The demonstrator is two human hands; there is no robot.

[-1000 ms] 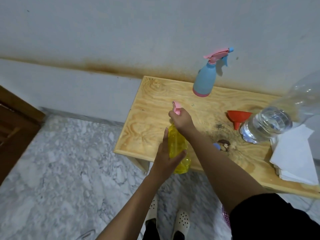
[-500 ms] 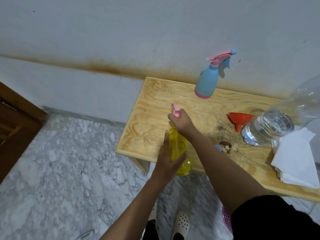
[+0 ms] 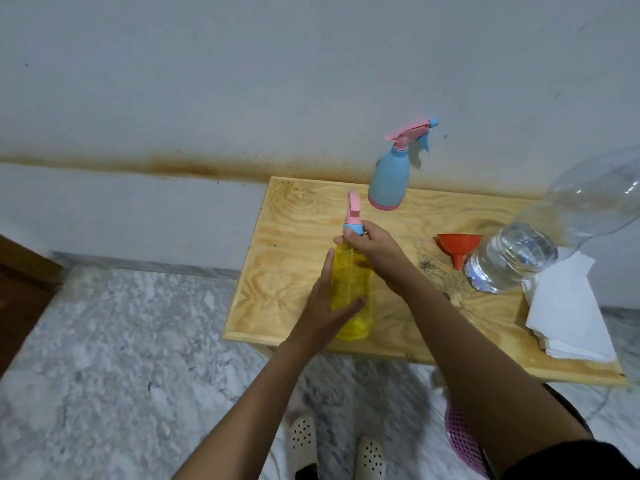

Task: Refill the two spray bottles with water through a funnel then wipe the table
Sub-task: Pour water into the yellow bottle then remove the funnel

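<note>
Left of the funnel (image 3: 459, 245) on the surface (image 3: 294, 237), my left hand (image 3: 329, 306) clasps the yellow bottle (image 3: 351, 289). My right hand (image 3: 374, 247) pinches its sprayer (image 3: 353, 216), which shows more than a second ago, so it is probably unscrewing.

The yellow bottle (image 3: 353, 289) before you was see-through, its spray head (image 3: 354, 211) pink over a blue collar. The other bottle (image 3: 389, 178) was pale blue with a pink base and trigger. The funnel (image 3: 459, 245) was red, the napkins (image 3: 568, 313) white. The table (image 3: 287, 258) showed pale swirling wood grain, the floor (image 3: 121, 341) grey-white marbling. Your shoes (image 3: 304, 441) were cream, dotted with dark holes; your sleeve (image 3: 571, 459) black.
</note>
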